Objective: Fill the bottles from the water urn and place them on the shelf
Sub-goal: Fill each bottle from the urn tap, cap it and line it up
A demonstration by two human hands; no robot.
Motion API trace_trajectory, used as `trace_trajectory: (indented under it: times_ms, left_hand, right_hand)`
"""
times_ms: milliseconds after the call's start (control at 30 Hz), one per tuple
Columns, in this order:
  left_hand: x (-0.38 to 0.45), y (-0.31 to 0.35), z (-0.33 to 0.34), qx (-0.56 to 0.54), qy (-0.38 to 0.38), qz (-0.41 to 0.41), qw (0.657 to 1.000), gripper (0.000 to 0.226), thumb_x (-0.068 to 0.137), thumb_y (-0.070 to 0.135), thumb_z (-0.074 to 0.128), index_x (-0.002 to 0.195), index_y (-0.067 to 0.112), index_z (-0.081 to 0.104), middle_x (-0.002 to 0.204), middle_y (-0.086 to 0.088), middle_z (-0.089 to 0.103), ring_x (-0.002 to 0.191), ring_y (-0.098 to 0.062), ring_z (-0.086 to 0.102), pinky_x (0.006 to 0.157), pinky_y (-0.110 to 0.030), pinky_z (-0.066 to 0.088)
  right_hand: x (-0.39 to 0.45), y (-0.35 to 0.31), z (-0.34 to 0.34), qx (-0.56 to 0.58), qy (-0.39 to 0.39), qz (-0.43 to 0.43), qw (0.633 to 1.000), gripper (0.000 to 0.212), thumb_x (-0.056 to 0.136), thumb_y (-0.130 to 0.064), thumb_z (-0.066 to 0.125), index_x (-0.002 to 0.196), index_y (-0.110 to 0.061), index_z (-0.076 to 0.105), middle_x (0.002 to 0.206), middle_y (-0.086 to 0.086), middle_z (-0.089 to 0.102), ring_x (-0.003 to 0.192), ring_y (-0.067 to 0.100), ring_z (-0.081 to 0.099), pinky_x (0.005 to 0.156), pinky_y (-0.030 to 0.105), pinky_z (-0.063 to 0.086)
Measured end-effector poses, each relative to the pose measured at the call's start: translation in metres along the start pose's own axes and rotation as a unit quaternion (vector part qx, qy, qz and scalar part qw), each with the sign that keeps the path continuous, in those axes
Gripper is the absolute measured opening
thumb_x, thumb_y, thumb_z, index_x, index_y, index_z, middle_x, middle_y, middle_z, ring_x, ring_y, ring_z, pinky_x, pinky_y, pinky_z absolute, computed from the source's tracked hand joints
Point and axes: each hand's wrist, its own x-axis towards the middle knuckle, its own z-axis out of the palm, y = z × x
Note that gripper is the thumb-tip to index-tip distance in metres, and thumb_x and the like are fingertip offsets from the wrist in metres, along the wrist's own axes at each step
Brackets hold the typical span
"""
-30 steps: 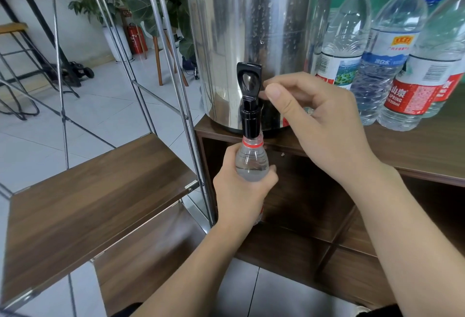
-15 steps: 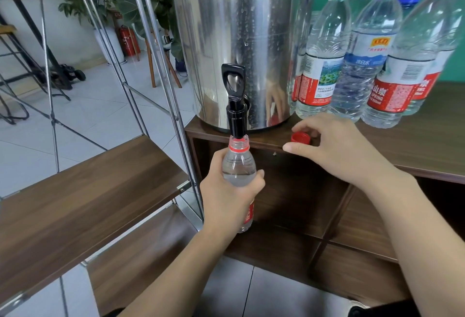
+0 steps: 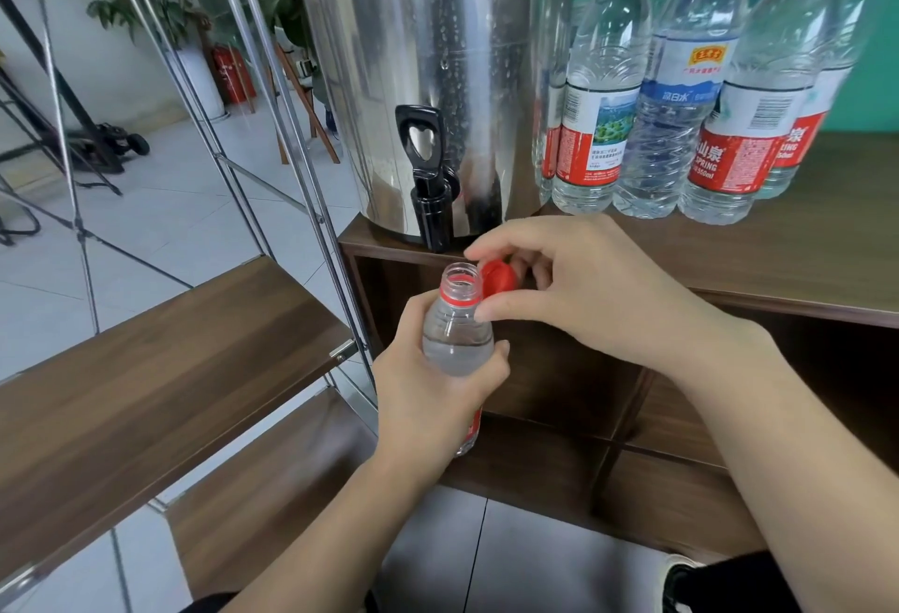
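Note:
My left hand [image 3: 433, 398] grips a clear water-filled bottle [image 3: 457, 335] by its body, below the black tap [image 3: 428, 184] of the steel urn [image 3: 418, 67]. The bottle's mouth is uncovered, with a red ring under it. My right hand [image 3: 584, 291] pinches a red cap [image 3: 498, 277] right beside the bottle's mouth, tilted against its rim. The wooden shelf [image 3: 160, 369] lies to the left on a metal frame.
Several capped water bottles [image 3: 666, 92] stand on the brown cabinet top [image 3: 802, 242] to the right of the urn. A lower wooden shelf board [image 3: 272, 491] sits under the main shelf. Tiled floor, a stool and plants lie behind the frame.
My left hand lowered the bottle away from the tap. My right hand left the tap lever, picked the red cap off the cabinet top and brought it to the bottle's mouth.

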Motion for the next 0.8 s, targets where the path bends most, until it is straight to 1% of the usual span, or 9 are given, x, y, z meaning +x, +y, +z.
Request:
trace_trajectory:
  times_ms: [100,200,267,367,433,567,667,733,800]
  left_hand:
    - [-0.003,0.002,0.001,0.016,-0.006,0.009,1.000,0.048,0.075,0.017,0.093,0.112,0.028,0.065,0.095,0.009,0.074,0.089,-0.012,0.072,0.081,-0.027,0.057]
    - [-0.005,0.001,0.002,0.032,-0.014,0.018,0.999,0.047,0.074,0.017,0.093,0.110,0.027,0.065,0.090,0.010,0.072,0.083,-0.011,0.071,0.073,-0.018,0.052]
    - [-0.006,0.001,0.002,0.042,-0.027,0.025,0.998,0.047,0.074,0.019,0.094,0.111,0.028,0.065,0.089,0.012,0.072,0.082,-0.010,0.071,0.072,-0.016,0.051]
    - [-0.008,-0.001,0.002,0.060,-0.047,0.035,0.996,0.049,0.074,0.022,0.094,0.112,0.031,0.065,0.090,0.012,0.072,0.082,-0.010,0.071,0.074,-0.016,0.052]
    - [-0.010,-0.003,0.003,0.059,-0.055,0.037,0.996,0.050,0.074,0.023,0.094,0.113,0.031,0.065,0.091,0.012,0.073,0.084,-0.011,0.072,0.075,-0.018,0.054]
    - [-0.011,-0.003,0.006,0.076,-0.070,0.045,0.994,0.048,0.074,0.024,0.094,0.112,0.030,0.064,0.094,0.015,0.072,0.087,-0.009,0.072,0.076,-0.017,0.054]
    - [-0.010,-0.005,0.008,0.082,-0.096,0.045,0.991,0.050,0.075,0.029,0.092,0.118,0.031,0.065,0.100,0.014,0.073,0.096,-0.011,0.072,0.085,-0.029,0.059]
    - [-0.011,-0.005,0.010,0.095,-0.110,0.050,0.988,0.053,0.074,0.037,0.088,0.122,0.031,0.064,0.103,0.013,0.073,0.099,-0.010,0.072,0.088,-0.037,0.060]
    - [-0.011,-0.004,0.012,0.098,-0.106,0.048,0.988,0.052,0.073,0.038,0.089,0.118,0.032,0.063,0.099,0.015,0.073,0.093,-0.007,0.072,0.086,-0.035,0.060]
  right_hand:
    - [-0.003,-0.006,-0.004,0.035,-0.005,0.002,0.999,0.048,0.073,-0.030,0.090,0.118,-0.027,0.072,0.095,-0.013,0.074,0.081,-0.009,0.058,0.074,0.008,0.042]
    - [-0.005,-0.008,-0.005,0.070,-0.010,0.007,0.997,0.043,0.072,-0.027,0.091,0.111,-0.027,0.074,0.092,-0.014,0.074,0.081,-0.006,0.061,0.073,0.011,0.046]
    - [-0.006,-0.008,-0.008,0.077,-0.017,0.008,0.997,0.035,0.072,-0.026,0.091,0.104,-0.028,0.076,0.088,-0.015,0.073,0.077,-0.002,0.061,0.072,0.013,0.047]
    - [-0.008,-0.009,-0.014,0.049,-0.043,0.003,0.998,0.032,0.072,-0.033,0.088,0.101,-0.035,0.078,0.095,-0.014,0.073,0.080,0.000,0.061,0.073,0.013,0.046]
    - [-0.008,-0.011,-0.015,0.021,-0.070,0.000,0.997,0.032,0.073,-0.038,0.086,0.104,-0.036,0.078,0.098,-0.015,0.072,0.083,-0.003,0.060,0.074,0.010,0.044]
    - [-0.007,-0.013,-0.016,-0.042,-0.060,0.013,0.997,0.041,0.068,-0.054,0.082,0.102,-0.030,0.079,0.081,-0.021,0.063,0.080,-0.015,0.057,0.070,0.004,0.041]
    - [-0.008,-0.012,-0.012,-0.111,-0.036,0.021,0.993,0.047,0.064,-0.069,0.073,0.087,-0.028,0.077,0.074,-0.014,0.062,0.076,-0.002,0.061,0.066,0.017,0.049]
    - [-0.011,-0.009,-0.014,-0.120,-0.051,0.019,0.991,0.043,0.069,-0.068,0.071,0.087,-0.029,0.076,0.078,-0.011,0.064,0.077,0.003,0.060,0.068,0.022,0.051]
    - [-0.015,-0.006,-0.023,-0.070,-0.100,0.040,0.992,0.037,0.074,-0.057,0.077,0.103,-0.034,0.076,0.092,-0.015,0.066,0.084,0.000,0.061,0.074,0.017,0.049]
